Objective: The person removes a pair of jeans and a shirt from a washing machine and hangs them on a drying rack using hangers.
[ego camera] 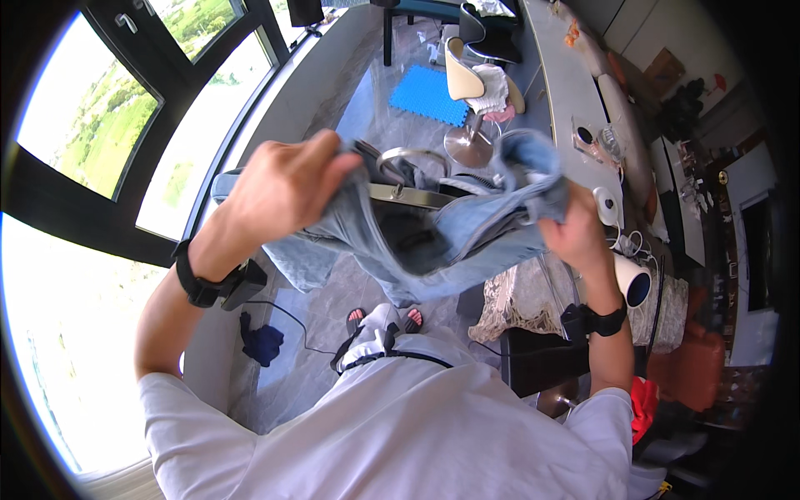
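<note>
A light-blue denim garment is stretched up in front of my chest, its dark opening facing me. On its left part, my left hand grips the edge between thumb and fingers. My right hand holds the bunched fabric at the other side, with most of its fingers hidden. Just beyond the opening, between my hands, is what looks like a clothes hanger, a pale bar with a curved metal hook. The ends of the bar are hidden by cloth and my left hand.
Windows line the left. A dark blue cloth lies on the tiled floor. Ahead are a blue foam mat and a cream bar stool with clothes on it. A long counter runs along the right, near a white cylinder.
</note>
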{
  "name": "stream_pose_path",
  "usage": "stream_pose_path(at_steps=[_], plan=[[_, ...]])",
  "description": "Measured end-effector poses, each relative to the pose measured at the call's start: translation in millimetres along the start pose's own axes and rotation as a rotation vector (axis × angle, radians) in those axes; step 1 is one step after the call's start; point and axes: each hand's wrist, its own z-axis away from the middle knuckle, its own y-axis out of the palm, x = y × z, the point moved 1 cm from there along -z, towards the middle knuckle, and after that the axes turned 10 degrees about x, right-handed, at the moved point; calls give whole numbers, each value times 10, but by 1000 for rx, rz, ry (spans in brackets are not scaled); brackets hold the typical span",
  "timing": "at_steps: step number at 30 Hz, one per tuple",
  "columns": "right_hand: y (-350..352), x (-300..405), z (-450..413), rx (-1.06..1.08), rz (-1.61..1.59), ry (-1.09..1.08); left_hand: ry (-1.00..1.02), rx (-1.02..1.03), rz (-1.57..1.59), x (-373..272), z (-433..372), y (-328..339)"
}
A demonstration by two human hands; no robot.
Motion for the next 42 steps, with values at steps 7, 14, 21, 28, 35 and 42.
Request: stream_pose_path(at_steps=[7,14,21,28,35,42], plan=[[32,245,-128,-2,-196,72,-458,-690,-11,134,168,-205],[-323,3,-251,-27,-215,120,-453,-879,-79,433,183,-343],[-624,15,-433,-94,-202,127,-317,-419,845,766,541,-354],[-512,-305,-453,-120,-387,168,-487,-248,1070,772,481,510],[-1063,-458,-490,-293,-626,11,-237,-880,701,782,79,193],[-267,-569,-267,-845,-1112,253,-410,-1300,537,648,-3,199]])
